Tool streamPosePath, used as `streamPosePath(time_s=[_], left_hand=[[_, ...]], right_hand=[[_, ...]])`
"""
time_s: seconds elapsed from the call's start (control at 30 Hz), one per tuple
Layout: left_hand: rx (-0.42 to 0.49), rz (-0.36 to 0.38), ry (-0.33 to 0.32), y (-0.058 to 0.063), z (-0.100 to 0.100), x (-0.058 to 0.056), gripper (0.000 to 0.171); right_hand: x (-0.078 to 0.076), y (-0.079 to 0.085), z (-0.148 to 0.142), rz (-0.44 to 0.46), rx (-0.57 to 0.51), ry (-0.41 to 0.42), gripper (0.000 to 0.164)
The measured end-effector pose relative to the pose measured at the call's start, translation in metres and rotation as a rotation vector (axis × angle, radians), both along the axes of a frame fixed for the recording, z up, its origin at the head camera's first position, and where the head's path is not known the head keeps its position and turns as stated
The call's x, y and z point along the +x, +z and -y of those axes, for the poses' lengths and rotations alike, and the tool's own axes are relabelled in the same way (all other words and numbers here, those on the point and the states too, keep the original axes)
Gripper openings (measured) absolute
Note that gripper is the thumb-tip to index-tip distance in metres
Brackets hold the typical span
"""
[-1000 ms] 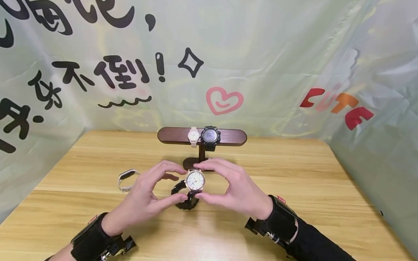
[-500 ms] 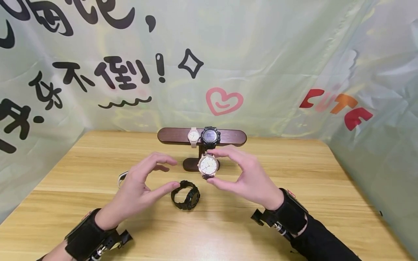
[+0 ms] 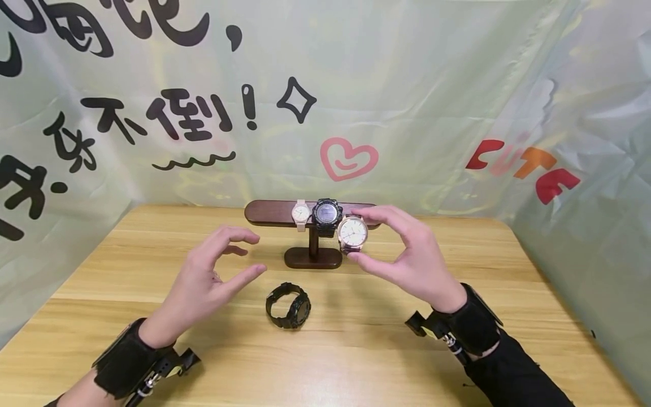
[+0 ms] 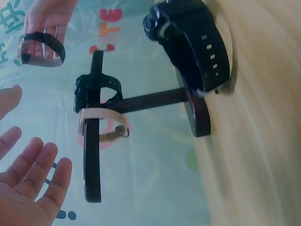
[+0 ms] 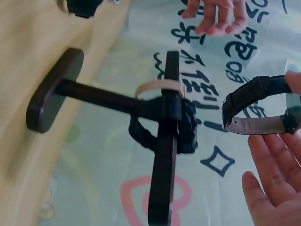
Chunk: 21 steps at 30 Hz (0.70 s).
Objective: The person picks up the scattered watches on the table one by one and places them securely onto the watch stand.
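Observation:
My right hand [image 3: 412, 254] pinches a white-faced wristwatch [image 3: 353, 233] with a gold-toned case between thumb and fingers. Its dark strap [image 5: 249, 96] forms a closed loop in the right wrist view. The watch is just in front of the right part of a dark wooden watch stand [image 3: 269, 212]. On the stand's bar sit a pale pink watch [image 3: 300, 213] and a black digital watch [image 3: 326, 213], side by side. My left hand [image 3: 203, 277] is over the table, thumb and fingers apart, holding nothing. Another black watch [image 3: 289, 306] lies on the table between the hands.
The wooden table [image 3: 356, 362] reaches back to a pale printed cloth [image 3: 432, 102] hanging behind and at the sides. The stand's oval base [image 3: 313, 258] rests near the table's back edge.
My right hand has carried the white-faced watch right and up toward the stand. My left hand has let go of it and drawn back left, now covering the pale wristband.

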<state>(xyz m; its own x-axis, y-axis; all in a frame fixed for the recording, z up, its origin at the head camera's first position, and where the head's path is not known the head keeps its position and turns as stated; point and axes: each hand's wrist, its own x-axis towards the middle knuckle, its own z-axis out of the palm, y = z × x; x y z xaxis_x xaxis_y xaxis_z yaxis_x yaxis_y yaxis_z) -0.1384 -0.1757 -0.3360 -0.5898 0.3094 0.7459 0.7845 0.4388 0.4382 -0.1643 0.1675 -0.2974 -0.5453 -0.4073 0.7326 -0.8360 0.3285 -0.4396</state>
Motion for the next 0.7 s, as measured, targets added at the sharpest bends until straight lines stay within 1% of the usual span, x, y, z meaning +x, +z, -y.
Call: streamPosePath(time_s=[0.2,0.43,0.53,0.7], left_hand=[[-0.032,0.017,0.083,0.004,0.006,-0.008,0.051],[-0.058,0.087,0.199,0.007,0.014,-0.019,0.046],[-0.058,0.113,0.224,0.009,0.016,-0.026,0.044],[-0.046,0.167,0.246,0.014,0.016,-0.039,0.041]], right_hand=[[-0.006,0.005,-0.011,-0.006,-0.01,-0.038,0.067],[-0.012,0.008,-0.022,0.002,-0.009,-0.075,0.068],[-0.015,0.009,-0.027,0.009,-0.004,-0.093,0.067],[-0.019,0.011,-0.034,0.024,0.01,-0.142,0.066]])
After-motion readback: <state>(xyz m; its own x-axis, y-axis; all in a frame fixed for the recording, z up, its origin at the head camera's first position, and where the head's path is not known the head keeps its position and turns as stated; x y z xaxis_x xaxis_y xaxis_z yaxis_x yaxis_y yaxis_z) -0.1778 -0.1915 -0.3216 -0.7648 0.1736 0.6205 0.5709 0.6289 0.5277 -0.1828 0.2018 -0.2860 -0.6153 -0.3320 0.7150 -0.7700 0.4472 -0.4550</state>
